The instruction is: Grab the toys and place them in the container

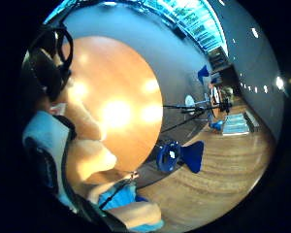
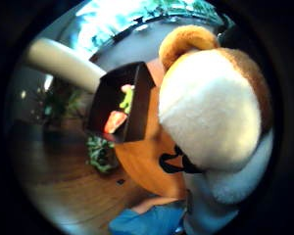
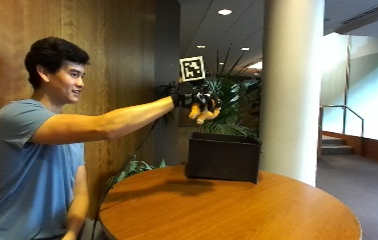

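Because it is soft plush, the toy (image 2: 213, 107) is likely proving light and squashy, forgiving of a squeeze anywhere, though gripping round the body should be steadying it best. It is showing cream fur, tan-orange patches and a stitched black mouth. The gloved right hand (image 3: 194, 99) is holding it in the air above the dark container (image 3: 222, 156), fingers (image 3: 205, 114) curling round it. Two bright toys are already lying inside the container, which is standing on the round wooden worktop (image 3: 242, 215).

A person at frame left stretches the gloved right hand (image 3: 194, 98) out above the dark container (image 3: 222, 157). Its grip holds a tan plush toy (image 3: 204, 114). The container stands at the far edge of the round wooden counter (image 3: 242, 212), centre frame.
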Tool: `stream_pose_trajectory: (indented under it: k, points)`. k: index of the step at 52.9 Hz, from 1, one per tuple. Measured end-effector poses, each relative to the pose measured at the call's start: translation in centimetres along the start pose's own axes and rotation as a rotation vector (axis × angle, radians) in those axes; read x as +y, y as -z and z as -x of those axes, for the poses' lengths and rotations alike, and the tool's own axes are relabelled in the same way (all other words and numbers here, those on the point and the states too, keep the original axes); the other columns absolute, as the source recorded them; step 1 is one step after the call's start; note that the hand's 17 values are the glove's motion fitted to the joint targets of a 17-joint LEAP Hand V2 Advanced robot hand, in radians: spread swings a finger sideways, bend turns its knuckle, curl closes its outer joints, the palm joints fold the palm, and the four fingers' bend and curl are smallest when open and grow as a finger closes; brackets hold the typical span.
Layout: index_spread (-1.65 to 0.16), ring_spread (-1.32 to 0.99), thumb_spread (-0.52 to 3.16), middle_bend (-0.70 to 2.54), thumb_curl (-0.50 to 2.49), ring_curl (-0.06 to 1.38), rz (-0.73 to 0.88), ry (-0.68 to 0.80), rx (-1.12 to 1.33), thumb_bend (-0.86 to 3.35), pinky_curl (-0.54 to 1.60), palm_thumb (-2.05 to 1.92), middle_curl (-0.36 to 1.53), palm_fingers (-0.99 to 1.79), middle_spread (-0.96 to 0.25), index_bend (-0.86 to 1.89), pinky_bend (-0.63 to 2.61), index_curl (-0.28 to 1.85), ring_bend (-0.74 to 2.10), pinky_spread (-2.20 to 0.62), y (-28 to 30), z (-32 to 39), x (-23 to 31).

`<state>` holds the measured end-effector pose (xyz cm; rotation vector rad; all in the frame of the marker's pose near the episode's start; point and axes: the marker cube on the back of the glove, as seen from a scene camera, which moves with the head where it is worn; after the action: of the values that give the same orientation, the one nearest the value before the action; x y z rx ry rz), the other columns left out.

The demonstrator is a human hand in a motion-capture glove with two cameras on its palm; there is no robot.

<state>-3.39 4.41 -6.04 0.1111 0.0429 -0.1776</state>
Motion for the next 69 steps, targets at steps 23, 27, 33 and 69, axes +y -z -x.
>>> stream_pose_trajectory:
  k: [23, 27, 33, 69]
  points:
    - [-0.3, -0.44, 1.21, 0.33, 0.67, 0.59, -0.038, 0.162, -0.049, 0.0, 0.45, 0.48, 0.62, 0.69, -0.2, 0.12, 1.46, 0.16, 1.1, -0.41, 0.8, 13.5, -6.4]
    - [-0.3, -0.43, 1.22, 0.31, 0.67, 0.59, -0.048, 0.192, -0.056, -0.01, 0.45, 0.47, 0.63, 0.69, -0.2, 0.12, 1.46, 0.15, 1.1, -0.41, 0.4, 15.6, -7.3]
    - [-0.3, -0.42, 1.25, 0.28, 0.66, 0.59, -0.055, 0.18, -0.095, -0.01, 0.44, 0.45, 0.64, 0.69, -0.2, 0.12, 1.45, 0.14, 1.11, -0.4, -0.1, 17.2, -8.5]
    - [-0.3, -0.32, 1.37, 0.16, 0.53, 0.51, 0.082, 0.344, -0.236, -0.02, 0.41, 0.22, 0.59, 0.61, -0.08, 0.12, 1.38, 0.1, 1.1, -0.39, -6.9, 21.2, -7.9]
